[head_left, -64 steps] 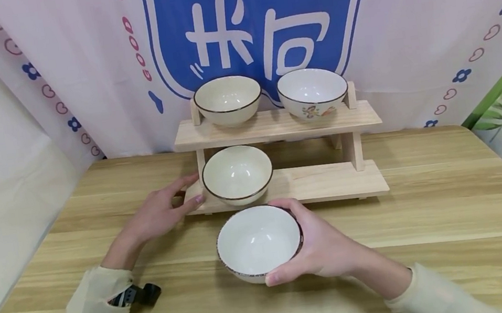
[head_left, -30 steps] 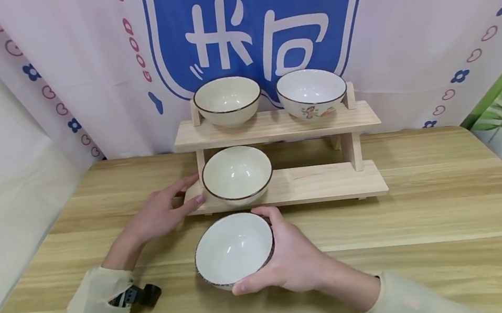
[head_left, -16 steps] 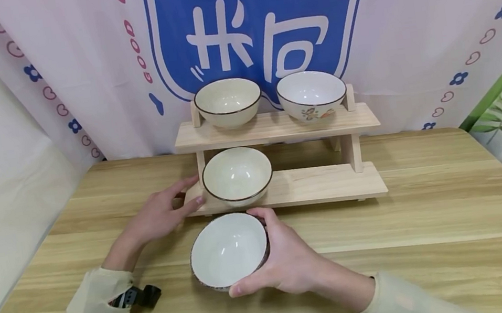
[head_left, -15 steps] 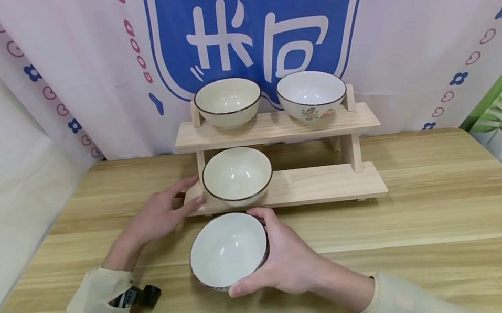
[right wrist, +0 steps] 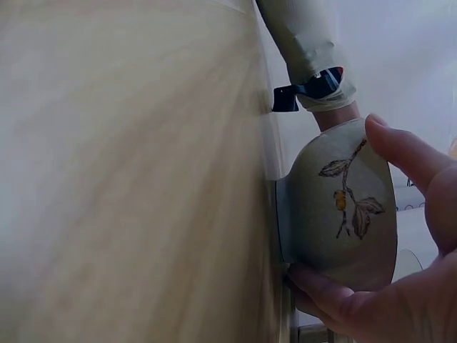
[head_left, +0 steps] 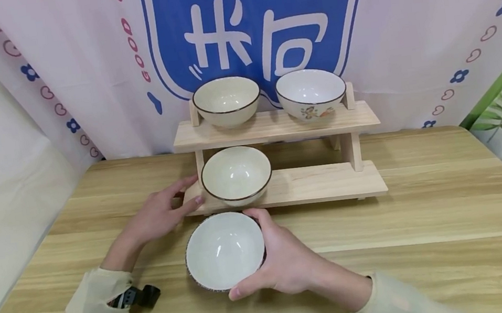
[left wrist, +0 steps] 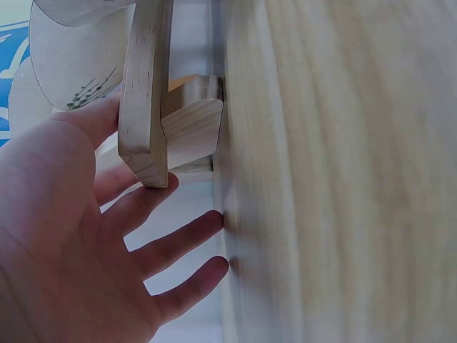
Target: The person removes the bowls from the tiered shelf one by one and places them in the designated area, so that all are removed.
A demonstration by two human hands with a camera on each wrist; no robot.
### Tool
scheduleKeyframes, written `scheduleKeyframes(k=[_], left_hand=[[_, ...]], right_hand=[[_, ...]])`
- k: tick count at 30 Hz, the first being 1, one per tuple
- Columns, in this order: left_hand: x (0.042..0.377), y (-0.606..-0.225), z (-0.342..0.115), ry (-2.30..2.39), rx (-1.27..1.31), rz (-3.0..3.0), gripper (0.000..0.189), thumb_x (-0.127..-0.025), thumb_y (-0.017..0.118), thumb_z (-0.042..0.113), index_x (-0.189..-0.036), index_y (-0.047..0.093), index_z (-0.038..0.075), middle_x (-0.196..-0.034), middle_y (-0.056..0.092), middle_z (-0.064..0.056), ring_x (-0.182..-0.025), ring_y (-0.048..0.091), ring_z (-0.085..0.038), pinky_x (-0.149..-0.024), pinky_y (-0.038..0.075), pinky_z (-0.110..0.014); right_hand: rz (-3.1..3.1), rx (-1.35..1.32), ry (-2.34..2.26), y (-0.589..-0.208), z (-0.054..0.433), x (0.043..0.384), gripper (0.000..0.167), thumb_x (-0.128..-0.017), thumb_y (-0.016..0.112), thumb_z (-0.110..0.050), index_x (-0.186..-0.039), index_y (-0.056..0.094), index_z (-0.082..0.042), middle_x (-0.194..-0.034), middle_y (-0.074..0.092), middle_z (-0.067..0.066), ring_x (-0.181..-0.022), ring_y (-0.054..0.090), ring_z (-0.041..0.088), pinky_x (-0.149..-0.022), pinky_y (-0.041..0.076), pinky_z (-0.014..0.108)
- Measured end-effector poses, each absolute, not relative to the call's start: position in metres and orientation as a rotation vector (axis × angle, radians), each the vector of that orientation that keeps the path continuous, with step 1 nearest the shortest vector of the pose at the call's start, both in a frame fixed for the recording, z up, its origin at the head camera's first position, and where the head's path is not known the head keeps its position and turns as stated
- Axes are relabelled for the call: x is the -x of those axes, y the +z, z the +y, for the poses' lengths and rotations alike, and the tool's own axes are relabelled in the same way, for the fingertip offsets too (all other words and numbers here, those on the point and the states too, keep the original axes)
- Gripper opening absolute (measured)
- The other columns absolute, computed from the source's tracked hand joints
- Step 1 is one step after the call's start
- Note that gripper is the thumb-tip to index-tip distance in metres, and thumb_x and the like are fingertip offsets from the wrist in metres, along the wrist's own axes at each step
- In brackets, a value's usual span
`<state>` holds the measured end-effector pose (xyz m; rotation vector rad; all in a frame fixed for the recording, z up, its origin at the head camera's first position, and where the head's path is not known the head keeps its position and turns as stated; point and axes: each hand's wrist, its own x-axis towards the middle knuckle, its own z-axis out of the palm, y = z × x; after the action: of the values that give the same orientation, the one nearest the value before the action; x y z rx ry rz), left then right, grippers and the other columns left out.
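Note:
My right hand (head_left: 279, 258) grips a white bowl (head_left: 225, 250) with a speckled dark rim, thumb at its near rim and fingers on its far side. In the right wrist view this bowl (right wrist: 335, 207) shows a brown leafy branch outside, its foot close over the table. My left hand (head_left: 158, 213) holds the left end of the lower shelf (head_left: 321, 181), with thumb above and fingertips at the plank's edge (left wrist: 146, 93). On that shelf, beside my left fingers, sits a cream bowl (head_left: 236, 174) with a brown rim.
The two-tier wooden stand's upper shelf (head_left: 275, 127) bears a cream bowl (head_left: 227, 101) on the left and a white bowl (head_left: 311, 93) with a floral pattern on the right. A printed curtain (head_left: 405, 25) hangs behind the wooden table (head_left: 433, 238).
My right hand has moved the speckled-rim bowl leftward, to in front of the stand's left part. My left hand stays at the shelf end, and the other bowls keep their places.

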<state>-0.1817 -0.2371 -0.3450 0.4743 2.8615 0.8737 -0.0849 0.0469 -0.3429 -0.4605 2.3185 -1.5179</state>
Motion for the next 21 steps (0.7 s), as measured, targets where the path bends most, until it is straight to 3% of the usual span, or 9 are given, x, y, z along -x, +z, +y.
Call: scheduleKeyframes(k=[14, 21], left_hand=[[0.181, -0.345, -0.238, 0.874, -0.476, 2.864, 0.072, -0.107, 0.055, 0.057, -0.167, 0.037, 0.02, -0.163, 0.048, -0.024, -0.14, 0.057, -0.049, -0.113, 0.046, -0.069], [0.182, -0.345, -0.238, 0.868, -0.469, 2.861, 0.072, -0.107, 0.055, 0.058, -0.167, 0.037, 0.021, -0.162, 0.049, -0.024, -0.14, 0.058, -0.048, -0.114, 0.046, -0.068]], right_hand=[[2.293, 0.461, -1.498, -0.337, 0.055, 0.089, 0.119, -0.064, 0.104, -0.028, -0.16, 0.036, -0.014, -0.149, 0.059, 0.008, -0.135, 0.06, 0.024, -0.12, 0.042, 0.052], [2.251, 0.452, -1.542, -0.331, 0.063, 0.095, 0.114, -0.069, 0.102, -0.025, -0.161, 0.035, -0.01, -0.15, 0.055, 0.011, -0.131, 0.06, 0.027, -0.111, 0.053, 0.046]])
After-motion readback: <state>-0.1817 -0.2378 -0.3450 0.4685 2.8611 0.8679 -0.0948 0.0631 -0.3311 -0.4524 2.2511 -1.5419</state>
